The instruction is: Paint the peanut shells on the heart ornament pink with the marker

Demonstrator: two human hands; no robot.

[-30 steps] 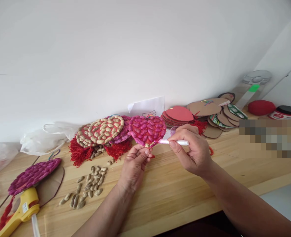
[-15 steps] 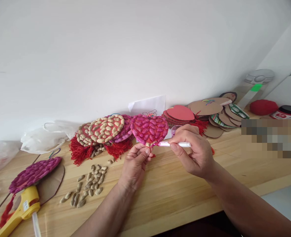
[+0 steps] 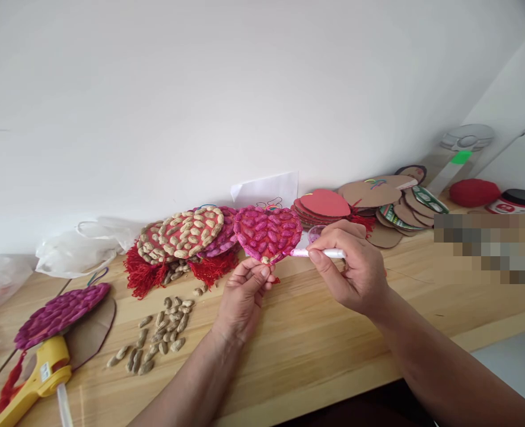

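Observation:
My left hand (image 3: 247, 290) pinches the bottom tip of a heart-shaped peanut craft (image 3: 269, 232), which it holds up off the table. Magenta paint covers most of its peanuts; one near the tip stays pale. In my right hand (image 3: 353, 264) is a white-handled paintbrush (image 3: 322, 253), its magenta tip at the heart's lower right edge. Behind that hand, a small clear cup (image 3: 316, 232) with magenta paint is partly hidden. Left of the heart lean an unpainted peanut craft (image 3: 191, 232) and others with red yarn tassels (image 3: 145, 271).
Loose peanuts (image 3: 162, 332) lie left of my forearm on the wooden table (image 3: 315, 367). A yellow glue gun (image 3: 51, 370) and a magenta craft (image 3: 61, 314) are at far left. Cardboard shapes (image 3: 371, 194), a red yarn ball (image 3: 474, 193) and a black-lidded jar (image 3: 515, 201) stand right.
My right hand has drawn the brush slightly up and right along the heart's lower edge. The peanuts along that edge look more magenta. My left hand keeps its hold.

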